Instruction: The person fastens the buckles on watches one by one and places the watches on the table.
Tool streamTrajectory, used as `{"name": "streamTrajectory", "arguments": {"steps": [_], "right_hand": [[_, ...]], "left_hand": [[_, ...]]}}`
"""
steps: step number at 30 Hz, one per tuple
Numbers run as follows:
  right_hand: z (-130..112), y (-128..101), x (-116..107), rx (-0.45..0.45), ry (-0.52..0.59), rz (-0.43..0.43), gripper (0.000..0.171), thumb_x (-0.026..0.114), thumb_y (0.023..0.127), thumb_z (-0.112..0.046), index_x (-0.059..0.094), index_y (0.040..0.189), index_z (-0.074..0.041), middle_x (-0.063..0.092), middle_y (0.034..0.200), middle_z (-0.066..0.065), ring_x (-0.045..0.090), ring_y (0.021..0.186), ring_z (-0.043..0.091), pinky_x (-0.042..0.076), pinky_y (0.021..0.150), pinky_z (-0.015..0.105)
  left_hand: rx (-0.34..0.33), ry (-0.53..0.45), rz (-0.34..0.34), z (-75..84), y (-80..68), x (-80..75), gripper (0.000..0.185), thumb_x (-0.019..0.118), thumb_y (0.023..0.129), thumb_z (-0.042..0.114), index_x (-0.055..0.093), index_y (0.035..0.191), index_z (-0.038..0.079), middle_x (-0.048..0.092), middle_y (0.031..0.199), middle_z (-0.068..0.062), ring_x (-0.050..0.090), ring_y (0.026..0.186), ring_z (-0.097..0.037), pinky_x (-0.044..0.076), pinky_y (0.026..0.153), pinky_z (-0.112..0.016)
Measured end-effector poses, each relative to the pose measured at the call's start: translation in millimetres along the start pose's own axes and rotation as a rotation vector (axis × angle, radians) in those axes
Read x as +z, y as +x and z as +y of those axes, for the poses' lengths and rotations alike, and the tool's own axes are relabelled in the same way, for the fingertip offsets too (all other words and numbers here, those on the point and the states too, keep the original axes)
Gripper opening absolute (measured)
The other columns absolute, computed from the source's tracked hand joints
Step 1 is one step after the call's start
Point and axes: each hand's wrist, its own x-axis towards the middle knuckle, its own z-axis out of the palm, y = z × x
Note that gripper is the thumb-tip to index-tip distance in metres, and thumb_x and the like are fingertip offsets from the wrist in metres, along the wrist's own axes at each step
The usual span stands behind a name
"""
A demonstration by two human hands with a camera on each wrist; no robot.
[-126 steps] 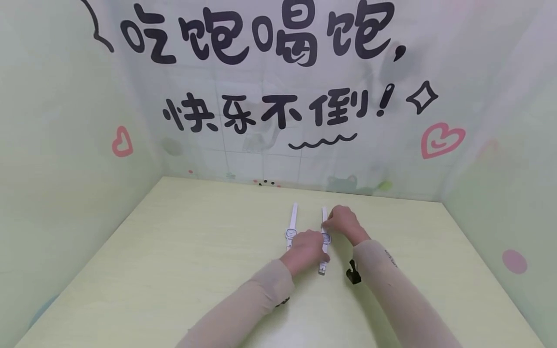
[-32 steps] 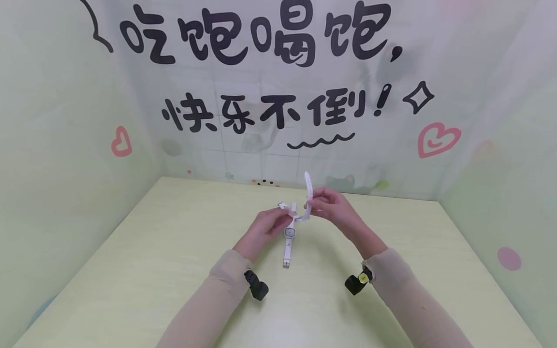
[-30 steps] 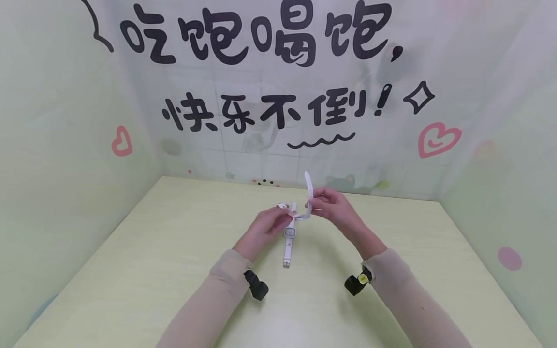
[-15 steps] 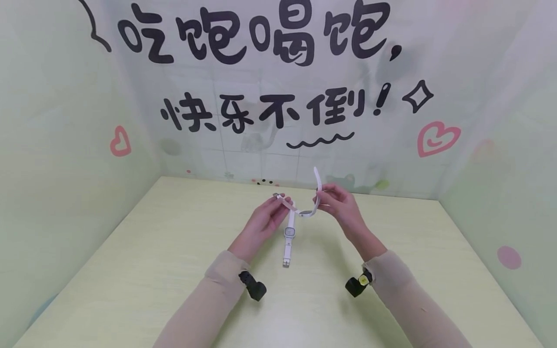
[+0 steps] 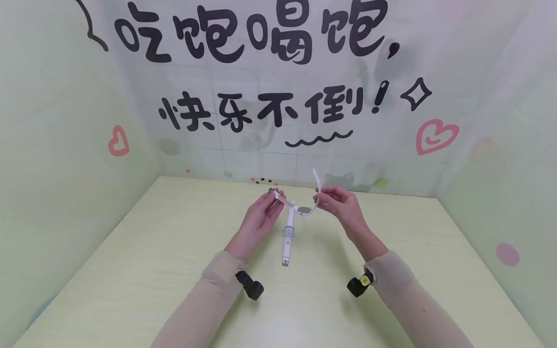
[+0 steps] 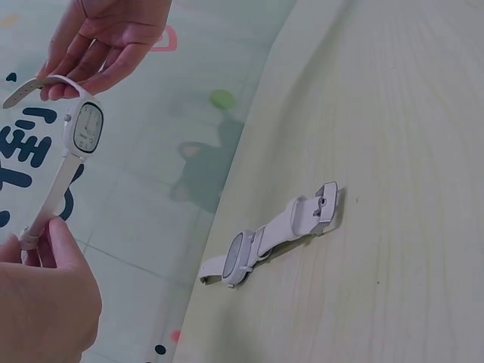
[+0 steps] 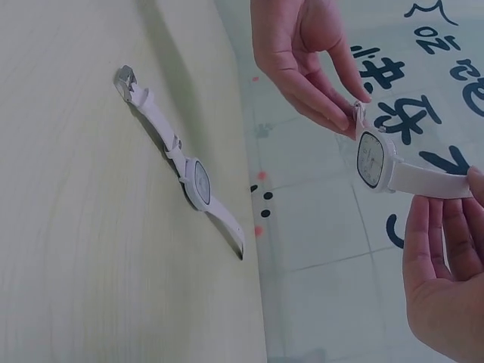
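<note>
Since the earliest frame, one white watch (image 5: 304, 209) had left the bench (image 5: 174, 270), where both had lain side by side under my hands, and over the last second my hands had drawn slightly apart, stretching it out. My left hand (image 5: 256, 220) pinched the buckle end of its strap between thumb and fingertips; my right hand (image 5: 341, 203) pinched the other strap, whose free tip stood up above the fingers. Each grip was closed on the strap, not on the case. The watch hung between the two hands near the centre of the head view, dial sagging lowest, clear of the bench. In the left wrist view its face (image 6: 87, 127) showed at upper left, turned toward the camera.

The second watch (image 5: 288, 237) lay flat and unfastened on the bench just below the held one, untouched, apart from both hands.

Assessment: the lift was complete; the strap remained unbuckled, and the second watch had not been handled.
</note>
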Motion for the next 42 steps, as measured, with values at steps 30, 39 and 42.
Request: {"name": "streamTrajectory", "arguments": {"steps": [30,39,42], "right_hand": [[-0.1,-4.8,3.3,-0.153,-0.545,-0.072,0.026,0.07,0.093,-0.011,0.072,0.115,0.002,0.074,0.11,0.02,0.068,0.09,0.005,0.059,0.083,0.025],[-4.7,-4.6,4.4,-0.184,-0.606,-0.087,0.023,0.069,0.094,-0.012,0.074,0.113,0.0,0.074,0.11,0.017,0.068,0.094,0.02,0.057,0.082,0.027],[-5.1,-4.7,4.6,-0.181,-0.608,-0.088,0.024,0.069,0.094,-0.013,0.074,0.113,-0.001,0.074,0.111,0.017,0.067,0.094,0.021,0.057,0.082,0.028]], "left_hand": [[0.132,0.231,-0.015,4.1,-4.9,13.0,0.028,0.06,0.096,0.001,0.063,0.125,0.004,0.07,0.123,-0.004,0.071,0.1,-0.008,0.055,0.096,-0.025],[0.138,0.357,-0.074,1.8,-5.4,18.6,0.036,0.06,0.098,0.004,0.058,0.133,-0.002,0.055,0.145,-0.017,0.069,0.102,-0.005,0.054,0.099,-0.025],[0.136,0.392,-0.082,0.6,-6.0,18.4,0.037,0.06,0.098,0.005,0.058,0.134,-0.003,0.058,0.142,-0.016,0.069,0.103,-0.005,0.054,0.099,-0.025]]}}
